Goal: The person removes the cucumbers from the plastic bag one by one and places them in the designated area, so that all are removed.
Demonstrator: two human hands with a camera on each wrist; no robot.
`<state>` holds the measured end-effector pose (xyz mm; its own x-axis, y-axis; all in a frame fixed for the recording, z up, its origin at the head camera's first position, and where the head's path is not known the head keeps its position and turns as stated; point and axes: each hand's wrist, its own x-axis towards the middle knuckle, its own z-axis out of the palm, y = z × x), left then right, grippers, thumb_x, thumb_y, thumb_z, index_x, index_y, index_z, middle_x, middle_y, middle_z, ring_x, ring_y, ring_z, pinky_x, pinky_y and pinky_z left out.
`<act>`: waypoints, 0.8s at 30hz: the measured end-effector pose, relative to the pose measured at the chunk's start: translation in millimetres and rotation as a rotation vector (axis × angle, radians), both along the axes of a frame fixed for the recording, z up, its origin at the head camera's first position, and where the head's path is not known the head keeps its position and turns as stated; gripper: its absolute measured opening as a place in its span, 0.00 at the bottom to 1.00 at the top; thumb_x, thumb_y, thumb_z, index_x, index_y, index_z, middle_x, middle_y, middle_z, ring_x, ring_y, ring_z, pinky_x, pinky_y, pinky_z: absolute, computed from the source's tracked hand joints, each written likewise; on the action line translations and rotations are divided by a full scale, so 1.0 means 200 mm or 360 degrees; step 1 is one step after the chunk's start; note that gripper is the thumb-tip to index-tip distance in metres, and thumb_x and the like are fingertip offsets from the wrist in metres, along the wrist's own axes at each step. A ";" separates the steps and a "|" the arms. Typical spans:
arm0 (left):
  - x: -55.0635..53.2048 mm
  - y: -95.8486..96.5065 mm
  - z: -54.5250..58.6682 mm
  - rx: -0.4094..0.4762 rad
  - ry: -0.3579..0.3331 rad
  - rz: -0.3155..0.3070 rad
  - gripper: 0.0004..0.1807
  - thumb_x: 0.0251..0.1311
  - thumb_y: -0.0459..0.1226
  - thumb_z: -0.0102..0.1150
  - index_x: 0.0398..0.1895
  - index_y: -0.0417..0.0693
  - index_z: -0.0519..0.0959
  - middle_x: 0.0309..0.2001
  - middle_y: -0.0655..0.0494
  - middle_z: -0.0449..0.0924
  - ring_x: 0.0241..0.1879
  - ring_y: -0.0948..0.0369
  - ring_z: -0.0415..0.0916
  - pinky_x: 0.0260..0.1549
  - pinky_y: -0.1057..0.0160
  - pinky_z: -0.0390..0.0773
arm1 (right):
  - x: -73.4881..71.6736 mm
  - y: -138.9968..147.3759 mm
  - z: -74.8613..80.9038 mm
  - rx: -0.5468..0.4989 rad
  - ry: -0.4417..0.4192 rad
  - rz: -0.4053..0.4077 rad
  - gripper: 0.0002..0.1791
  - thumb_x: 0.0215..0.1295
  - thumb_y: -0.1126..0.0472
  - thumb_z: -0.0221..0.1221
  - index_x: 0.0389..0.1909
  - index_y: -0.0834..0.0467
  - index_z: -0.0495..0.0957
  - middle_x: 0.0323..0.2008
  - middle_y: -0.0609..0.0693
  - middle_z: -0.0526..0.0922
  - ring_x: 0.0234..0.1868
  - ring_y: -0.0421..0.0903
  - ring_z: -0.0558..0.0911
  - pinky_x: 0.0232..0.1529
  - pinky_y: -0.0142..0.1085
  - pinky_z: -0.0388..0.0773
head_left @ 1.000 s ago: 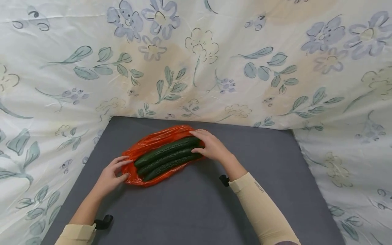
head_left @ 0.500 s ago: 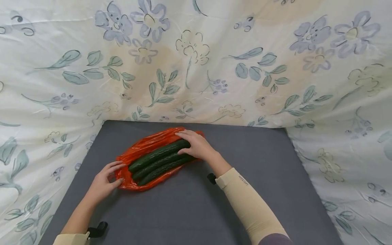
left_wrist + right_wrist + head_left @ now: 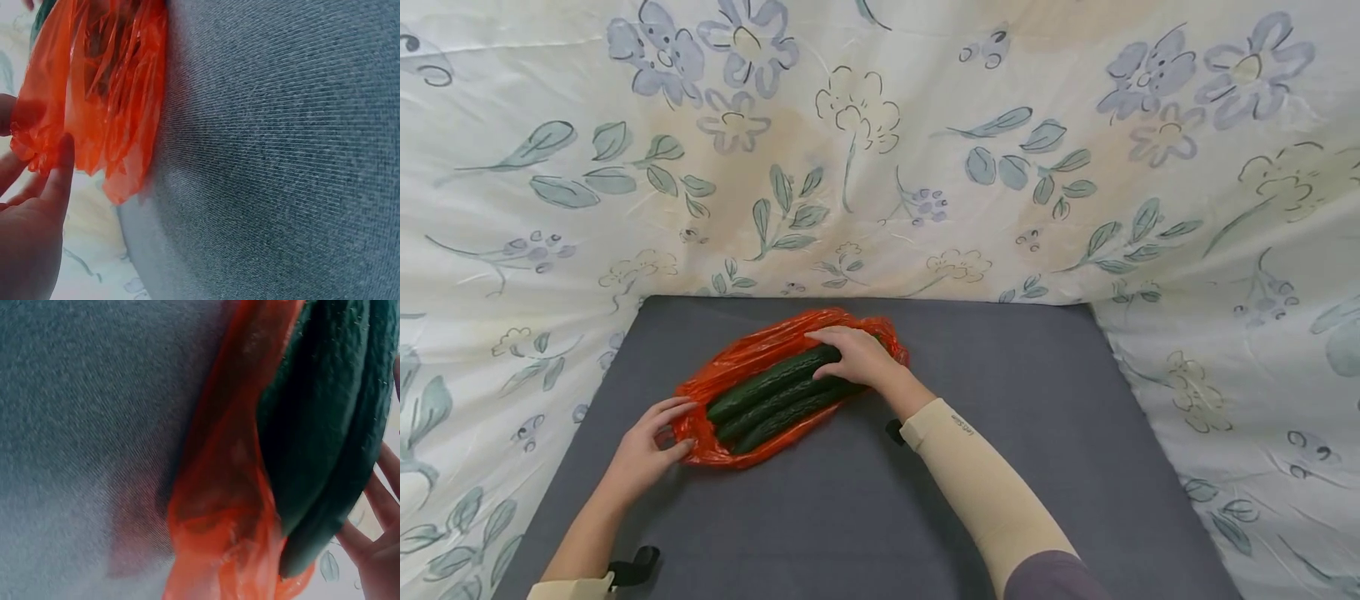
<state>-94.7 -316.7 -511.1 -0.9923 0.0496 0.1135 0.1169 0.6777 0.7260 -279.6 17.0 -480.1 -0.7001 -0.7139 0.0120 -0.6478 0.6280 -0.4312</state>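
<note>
Three dark green cucumbers (image 3: 775,396) lie side by side in an orange-red plastic bag (image 3: 752,350), its mouth spread wide around them. At the bag's left end, my left hand (image 3: 638,454) holds the edge of the film between thumb and fingers. The left wrist view shows the crinkled bag (image 3: 119,119) lifted between those fingers, with a fingertip seen through it. Over the right part of the cucumbers, my right hand (image 3: 861,358) rests with fingers and thumb extended. The right wrist view has its fingers (image 3: 378,500) straight beside the cucumbers (image 3: 325,437). The hand covers their right ends in the head view.
A grey table (image 3: 970,467) bears the bag near its back left. Hanging floral cloth (image 3: 880,150) walls in the back and both sides. A black strap mount (image 3: 636,567) sits on the left wrist, with another (image 3: 895,432) on the right.
My right hand has slid left along the cucumbers, baring more of the bag's right end. My left hand stays at the left end. The whole head view has shifted slightly.
</note>
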 end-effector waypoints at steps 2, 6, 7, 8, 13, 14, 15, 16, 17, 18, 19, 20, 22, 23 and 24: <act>0.00 0.00 0.01 -0.0013 0.0011 0.0002 0.28 0.61 0.31 0.67 0.65 0.37 0.74 0.68 0.39 0.66 0.60 0.41 0.69 0.48 0.93 0.61 | 0.00 -0.01 -0.01 0.0029 0.0012 -0.0002 0.43 0.61 0.40 0.66 0.76 0.43 0.64 0.74 0.47 0.68 0.74 0.47 0.68 0.72 0.47 0.70; 0.00 -0.01 0.01 -0.0025 -0.0008 0.0002 0.29 0.61 0.32 0.68 0.65 0.38 0.74 0.68 0.39 0.67 0.60 0.42 0.70 0.47 0.92 0.64 | -0.01 -0.02 -0.03 0.0057 0.0038 0.0025 0.42 0.61 0.41 0.66 0.76 0.43 0.65 0.73 0.45 0.70 0.72 0.48 0.69 0.72 0.48 0.69; 0.00 -0.01 0.01 -0.0028 -0.0019 0.0000 0.29 0.61 0.32 0.68 0.66 0.37 0.74 0.68 0.40 0.67 0.60 0.42 0.70 0.47 0.91 0.65 | -0.01 -0.02 -0.03 0.0058 0.0044 0.0035 0.41 0.61 0.41 0.65 0.75 0.43 0.65 0.72 0.45 0.71 0.72 0.48 0.69 0.72 0.50 0.68; 0.00 -0.01 0.01 -0.0028 -0.0029 -0.0004 0.29 0.61 0.32 0.68 0.66 0.37 0.74 0.68 0.39 0.67 0.60 0.43 0.70 0.47 0.90 0.67 | -0.01 -0.02 -0.04 0.0061 0.0051 0.0043 0.40 0.62 0.40 0.65 0.75 0.43 0.66 0.71 0.45 0.72 0.72 0.49 0.70 0.73 0.51 0.67; 0.00 -0.01 0.02 -0.0028 -0.0076 0.0012 0.29 0.61 0.32 0.67 0.66 0.38 0.74 0.69 0.40 0.66 0.61 0.43 0.69 0.47 0.90 0.66 | -0.01 -0.02 -0.09 0.0044 0.0075 0.0040 0.35 0.63 0.38 0.62 0.72 0.41 0.71 0.68 0.45 0.74 0.70 0.49 0.70 0.73 0.54 0.63; 0.00 -0.01 0.02 -0.0020 -0.0080 0.0016 0.29 0.61 0.31 0.67 0.66 0.38 0.74 0.69 0.40 0.66 0.62 0.43 0.69 0.47 0.91 0.66 | -0.01 -0.02 -0.10 0.0036 0.0077 0.0033 0.34 0.64 0.38 0.61 0.71 0.41 0.72 0.67 0.45 0.74 0.69 0.49 0.70 0.72 0.53 0.63; -0.01 -0.01 0.02 -0.0017 -0.0084 0.0023 0.29 0.61 0.31 0.67 0.66 0.38 0.74 0.69 0.40 0.66 0.62 0.43 0.68 0.47 0.91 0.65 | -0.01 -0.02 -0.11 0.0023 0.0078 0.0026 0.33 0.64 0.38 0.61 0.70 0.41 0.73 0.66 0.45 0.75 0.68 0.48 0.71 0.71 0.53 0.64; -0.01 -0.01 0.02 -0.0015 -0.0090 0.0023 0.28 0.61 0.31 0.66 0.66 0.38 0.74 0.69 0.40 0.66 0.62 0.42 0.68 0.48 0.90 0.66 | -0.01 -0.02 -0.11 0.0005 0.0074 0.0016 0.32 0.64 0.39 0.61 0.69 0.41 0.74 0.65 0.45 0.75 0.67 0.48 0.71 0.71 0.52 0.64; -0.01 -0.01 0.03 -0.0015 -0.0092 0.0020 0.28 0.61 0.31 0.66 0.66 0.38 0.74 0.69 0.39 0.66 0.62 0.42 0.69 0.49 0.87 0.70 | -0.01 -0.02 -0.11 -0.0008 0.0070 0.0009 0.31 0.65 0.40 0.61 0.69 0.41 0.75 0.64 0.45 0.76 0.65 0.47 0.72 0.69 0.51 0.64; -0.01 0.00 0.03 -0.0013 -0.0093 0.0019 0.28 0.61 0.31 0.66 0.66 0.37 0.74 0.69 0.39 0.66 0.62 0.41 0.69 0.50 0.82 0.75 | -0.01 -0.02 -0.11 -0.0022 0.0059 0.0006 0.30 0.65 0.41 0.61 0.68 0.41 0.75 0.62 0.45 0.76 0.64 0.47 0.72 0.68 0.50 0.65; -0.01 0.00 0.03 -0.0009 -0.0093 0.0017 0.28 0.61 0.31 0.67 0.65 0.37 0.74 0.68 0.38 0.66 0.62 0.40 0.70 0.52 0.76 0.79 | -0.01 -0.02 -0.11 -0.0036 0.0044 0.0005 0.29 0.66 0.42 0.61 0.67 0.41 0.76 0.61 0.45 0.77 0.63 0.47 0.72 0.67 0.50 0.65; -0.01 0.00 0.03 -0.0012 -0.0095 0.0019 0.28 0.61 0.32 0.67 0.65 0.37 0.74 0.68 0.38 0.66 0.62 0.40 0.70 0.52 0.70 0.82 | 0.00 -0.03 -0.11 -0.0046 0.0028 0.0006 0.28 0.67 0.43 0.61 0.67 0.41 0.76 0.59 0.45 0.77 0.61 0.47 0.72 0.66 0.49 0.65; -0.01 0.00 0.03 -0.0011 -0.0105 0.0011 0.28 0.61 0.32 0.67 0.65 0.36 0.74 0.68 0.37 0.66 0.62 0.38 0.70 0.53 0.58 0.83 | 0.00 -0.03 -0.11 -0.0062 -0.0009 0.0010 0.26 0.68 0.44 0.60 0.66 0.41 0.77 0.58 0.45 0.77 0.60 0.46 0.72 0.63 0.49 0.64; -0.01 -0.01 0.03 -0.0015 -0.0111 0.0011 0.28 0.61 0.32 0.67 0.65 0.36 0.74 0.68 0.37 0.66 0.62 0.38 0.70 0.53 0.57 0.83 | 0.00 -0.03 -0.10 -0.0065 -0.0026 0.0012 0.25 0.68 0.44 0.60 0.66 0.40 0.76 0.57 0.45 0.76 0.60 0.46 0.72 0.63 0.49 0.64; -0.01 -0.01 0.03 -0.0023 -0.0116 0.0017 0.28 0.61 0.32 0.67 0.65 0.36 0.74 0.68 0.38 0.67 0.62 0.39 0.70 0.53 0.60 0.83 | 0.01 -0.03 -0.10 -0.0068 -0.0040 0.0016 0.25 0.68 0.45 0.60 0.66 0.40 0.76 0.57 0.45 0.76 0.60 0.46 0.71 0.62 0.49 0.63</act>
<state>-96.0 -318.1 -505.6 -0.9984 0.0399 0.0405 0.0568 0.6892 0.7223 -278.5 10.1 -500.5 -0.6934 -0.7201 0.0249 -0.6426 0.6024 -0.4736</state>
